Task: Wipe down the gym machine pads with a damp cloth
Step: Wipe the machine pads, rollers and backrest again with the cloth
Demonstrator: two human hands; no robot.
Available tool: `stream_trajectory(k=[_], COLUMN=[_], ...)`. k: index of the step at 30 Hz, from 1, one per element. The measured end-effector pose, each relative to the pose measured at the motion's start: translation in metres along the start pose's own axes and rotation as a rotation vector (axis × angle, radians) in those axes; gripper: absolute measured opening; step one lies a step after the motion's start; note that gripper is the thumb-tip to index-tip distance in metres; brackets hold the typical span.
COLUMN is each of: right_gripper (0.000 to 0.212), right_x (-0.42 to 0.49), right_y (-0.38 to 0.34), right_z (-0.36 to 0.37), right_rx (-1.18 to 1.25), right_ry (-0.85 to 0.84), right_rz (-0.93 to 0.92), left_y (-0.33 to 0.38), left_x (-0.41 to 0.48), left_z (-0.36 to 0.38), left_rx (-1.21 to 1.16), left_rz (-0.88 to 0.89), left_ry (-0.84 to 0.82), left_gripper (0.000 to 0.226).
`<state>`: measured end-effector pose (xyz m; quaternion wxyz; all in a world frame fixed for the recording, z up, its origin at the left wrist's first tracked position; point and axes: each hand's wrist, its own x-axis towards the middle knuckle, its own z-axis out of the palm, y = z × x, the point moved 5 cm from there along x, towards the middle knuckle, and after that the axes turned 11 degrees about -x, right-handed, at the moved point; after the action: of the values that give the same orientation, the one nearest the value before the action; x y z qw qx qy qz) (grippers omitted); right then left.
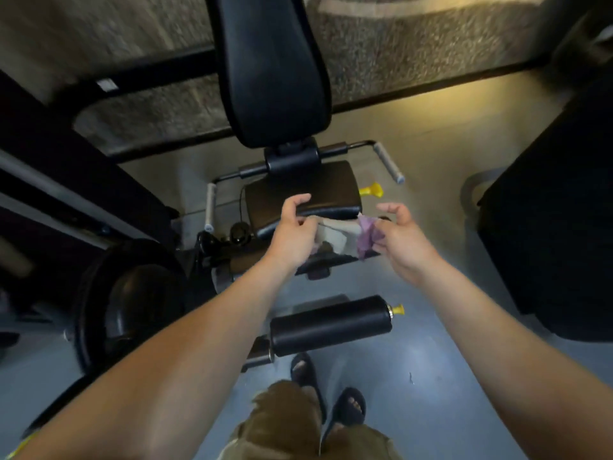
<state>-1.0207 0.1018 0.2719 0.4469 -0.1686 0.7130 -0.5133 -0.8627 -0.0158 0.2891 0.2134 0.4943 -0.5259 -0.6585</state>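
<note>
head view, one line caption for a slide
A cloth held by left hand and right hand near the seat pad, roller pad below.

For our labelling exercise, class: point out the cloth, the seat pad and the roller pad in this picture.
cloth (338, 234): head view, its pale middle stretch.
seat pad (303, 185): head view, centre of its top face.
roller pad (330, 325): head view, middle of the cylinder.

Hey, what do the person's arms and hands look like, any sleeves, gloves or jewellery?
The left forearm and right forearm are bare, no sleeves showing. The left hand and right hand wear no gloves; no watch, ring or band shows. A yellow sliver beside the left arm is too cropped to identify.
</note>
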Motion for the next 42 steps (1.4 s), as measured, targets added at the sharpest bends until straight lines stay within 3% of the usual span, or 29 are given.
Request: stream_trajectory(k=[5,7,9,12,15,20,23,28,32,34,37,39,42], right_gripper=[0.02,0.029,0.05,0.037,0.014,0.018,0.017,0.035,0.022,0.024,0.034,0.034,0.029], right_x=[0.031,0.045,0.059,0.078,0.099,0.136,0.164,0.228,0.279,0.299,0.318,0.325,0.335], right_y=[-0.036,-0.051,-0.061,-0.076,-0.097,-0.131,-0.144,-0.15,-0.148,-0.15,-0.165,-0.174,-0.179], right_z=[0.016,0.024,0.034,0.04,0.036,0.029,0.034,0.037,0.04,0.036,0.029,0.028,0.032], right_rx=[0.173,0.158,-0.064,-0.425,-0.464,-0.537,-0.654,-0.767,-0.44,-0.401,-0.733,-0.977,-1.06], right_ry=[-0.092,-0.143,-0.201,-0.163,-0.104,-0.001,-0.045,-0.136,-0.381,-0.526,-0.76,-0.867,-1.007], right_rz=[0.065,0.026,0.003,-0.026,-0.022,0.05,0.078,0.092,0.142,0.119,-0.162,-0.324,-0.429], left_y=[0.042,0.051,0.055,0.054,0.054,0.072,0.085,0.083,0.074,0.069,0.074,0.081,0.084], left_x=[0.019,0.037,0.057,0.077,0.096,0.126,0.142,0.175,0.197,0.204,0.215,0.218,0.215], left_z=[-0.006,-0.011,-0.021,-0.026,-0.031,-0.043,-0.046,-0.038,-0.019,-0.005,0.015,0.02,0.019], left_rx=[0.004,-0.017,-0.035,-0.17,-0.221,-0.241,-0.225,-0.162,-0.087,0.138,0.409,0.444,0.399], left_rz=[0.059,0.059,0.059,0.025,-0.025,-0.019,0.0,0.037,0.022,-0.025,-0.067,-0.065,-0.077], left_ry=[-0.059,-0.074,-0.078,-0.066,-0.019,0.007,0.032,0.123,0.179,0.174,0.218,0.272,0.361], left_gripper=[0.039,0.039,0.039,0.036,0.034,0.029,0.023,0.022,0.017,0.026,0.018,0.009,0.015])
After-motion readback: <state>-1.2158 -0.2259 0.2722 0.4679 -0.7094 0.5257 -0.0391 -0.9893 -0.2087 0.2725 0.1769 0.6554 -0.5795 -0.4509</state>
